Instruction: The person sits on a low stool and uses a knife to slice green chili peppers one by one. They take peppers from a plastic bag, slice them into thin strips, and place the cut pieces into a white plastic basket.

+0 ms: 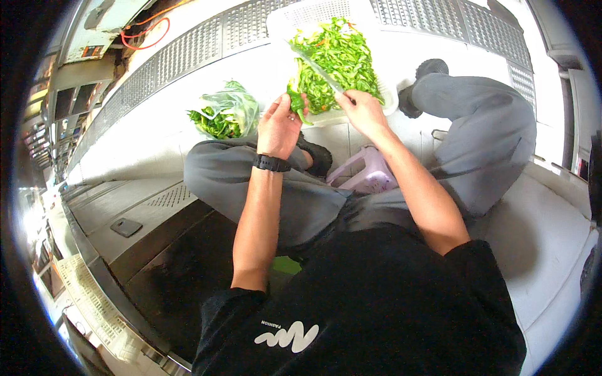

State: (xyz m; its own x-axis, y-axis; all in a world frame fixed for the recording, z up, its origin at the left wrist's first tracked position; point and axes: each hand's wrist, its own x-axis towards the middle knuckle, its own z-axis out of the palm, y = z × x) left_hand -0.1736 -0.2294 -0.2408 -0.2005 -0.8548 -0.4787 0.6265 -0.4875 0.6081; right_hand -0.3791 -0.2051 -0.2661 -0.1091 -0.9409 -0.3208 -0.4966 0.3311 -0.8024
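Observation:
My left hand (281,123) holds a green pepper (296,101), its curved stem pointing back toward me. In my right hand (363,112) is a knife (316,67), gripped by the handle, with its blade slanting away to the left over a heap of sliced green peppers (339,66). A few reddish bits show among the slices. The heap lies in a white perforated plastic basket (391,94) on the floor beyond my hands. Left of my left hand, a clear plastic bag (242,105) contains more green peppers (214,123).
A pale purple plastic stool (371,176) stands between my legs. Metal drain grating (197,47) crosses the light tiled floor behind the basket. To the left, a dark flat object (126,227) rests on a metal surface near a cream plastic crate (89,301). An orange cord (146,40) hangs at upper left.

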